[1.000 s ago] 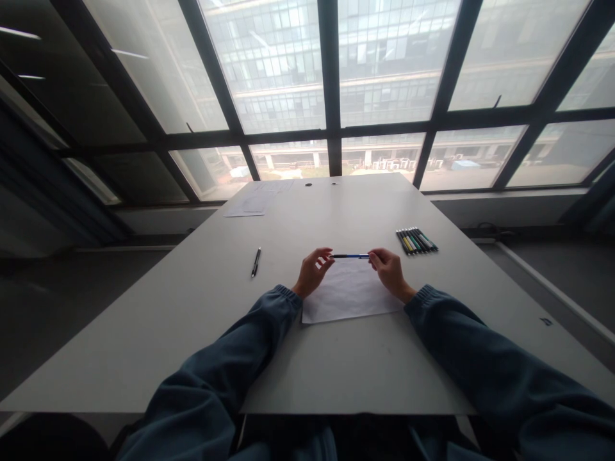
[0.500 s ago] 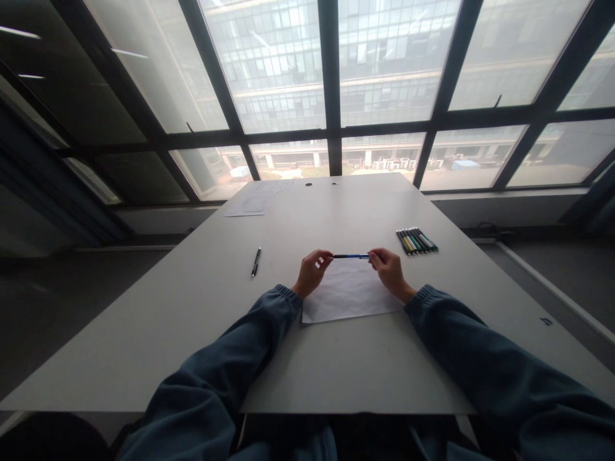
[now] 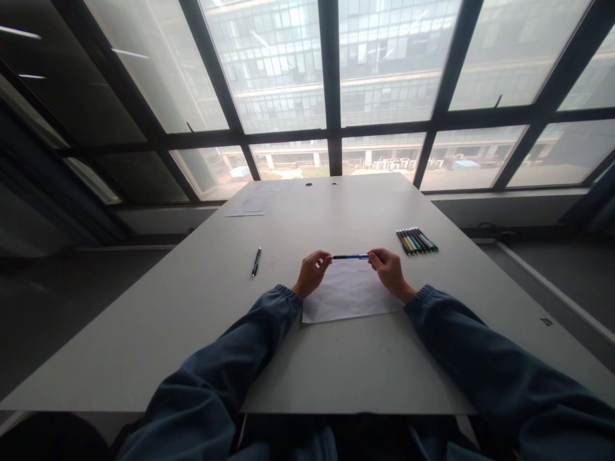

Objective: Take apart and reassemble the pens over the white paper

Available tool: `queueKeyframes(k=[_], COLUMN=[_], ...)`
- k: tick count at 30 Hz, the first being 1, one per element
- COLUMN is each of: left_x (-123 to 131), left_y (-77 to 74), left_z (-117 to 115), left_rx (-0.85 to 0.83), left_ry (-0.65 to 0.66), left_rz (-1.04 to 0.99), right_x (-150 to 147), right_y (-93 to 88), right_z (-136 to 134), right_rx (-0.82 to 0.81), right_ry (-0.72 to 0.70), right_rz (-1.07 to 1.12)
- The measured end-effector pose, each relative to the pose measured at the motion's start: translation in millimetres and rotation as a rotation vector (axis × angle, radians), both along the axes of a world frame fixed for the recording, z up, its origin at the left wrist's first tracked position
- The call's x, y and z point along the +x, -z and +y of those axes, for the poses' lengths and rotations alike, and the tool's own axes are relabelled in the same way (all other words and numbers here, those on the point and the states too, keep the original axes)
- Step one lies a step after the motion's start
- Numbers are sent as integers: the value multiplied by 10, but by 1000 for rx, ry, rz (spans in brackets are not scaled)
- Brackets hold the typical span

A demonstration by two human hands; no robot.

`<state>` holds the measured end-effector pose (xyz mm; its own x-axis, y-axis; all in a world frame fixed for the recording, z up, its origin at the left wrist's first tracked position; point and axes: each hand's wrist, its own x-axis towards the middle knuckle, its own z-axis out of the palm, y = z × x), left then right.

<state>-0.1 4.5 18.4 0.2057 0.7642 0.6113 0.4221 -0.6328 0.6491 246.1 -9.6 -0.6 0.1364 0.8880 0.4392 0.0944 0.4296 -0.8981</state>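
Note:
A slim pen [image 3: 353,257] with a blue barrel and a dark front part lies level between my two hands. My left hand [image 3: 313,271] pinches its dark end between thumb and fingers. At the blue end, my right hand [image 3: 387,269] has a similar pinch on it. Beneath the hands and the pen is a white sheet of paper [image 3: 350,298], its far edge partly hidden by them. To the left of my left hand a black pen [image 3: 256,262] rests on the table. Beyond my right hand, several pens [image 3: 417,241] lie side by side in a row.
The white table [image 3: 192,346] stretches away to the large window. Papers [image 3: 250,200] lie at its far left. Near the far edge is a small dark round spot [image 3: 308,184]. A small dark mark [image 3: 546,321] sits at the right side.

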Motion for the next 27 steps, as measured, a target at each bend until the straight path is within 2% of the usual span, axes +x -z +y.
queueKeyframes(k=[27], left_x=[-1], left_y=[-46], left_z=[-59], left_rx=[-112], left_ry=[-32], left_rz=[49], right_x=[0], right_y=[5], right_z=[-13], right_rx=[23], right_ry=[-26], right_rz=[-18])
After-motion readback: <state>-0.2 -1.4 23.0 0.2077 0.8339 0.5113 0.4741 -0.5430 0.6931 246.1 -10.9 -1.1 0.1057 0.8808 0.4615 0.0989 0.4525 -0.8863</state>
